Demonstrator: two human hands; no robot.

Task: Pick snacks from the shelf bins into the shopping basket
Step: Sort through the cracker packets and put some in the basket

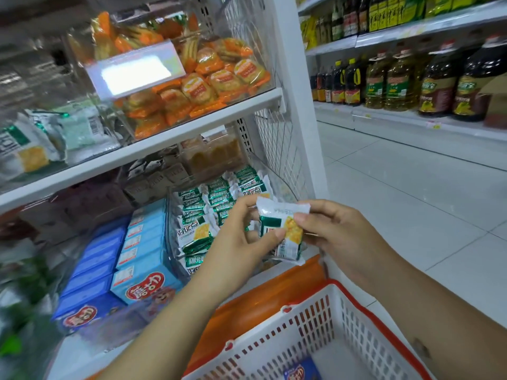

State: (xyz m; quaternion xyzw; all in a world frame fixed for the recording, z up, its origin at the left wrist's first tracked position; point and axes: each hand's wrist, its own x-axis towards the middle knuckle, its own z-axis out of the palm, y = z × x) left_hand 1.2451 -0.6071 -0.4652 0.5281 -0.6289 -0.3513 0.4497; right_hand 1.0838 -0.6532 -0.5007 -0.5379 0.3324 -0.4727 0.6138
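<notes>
While the white shelf [175, 141] fills the view from 9 to 12 o'clock with well-stocked bins, the task looks to be in its early part. The red-rimmed shopping basket [307, 330] sits low at 5 o'clock. The only thing visible in it is one small blue snack pack [300, 371] at 6 o'clock. Much of its floor is out of frame, so more may lie there unseen.

The clear bin [172, 256] of green-and-white cracker packets lies near the centre, at 11 o'clock from the basket, with blue boxes [142, 270] beside it at 9 o'clock.

The left hand [238, 248] pinches the left side of a single cracker packet [285, 234] between thumb and fingertips. The right hand [337, 231] pinches its upper right part between thumb and forefinger.

The packet stands roughly upright and is lifted out of the bin. It hangs in front of the bin's right end, at 12 o'clock from the basket's far rim.

I judge this pick half done: the packet has been taken but not yet dropped in. It has to be lowered into the basket, and further snacks probably remain to be picked.
</notes>
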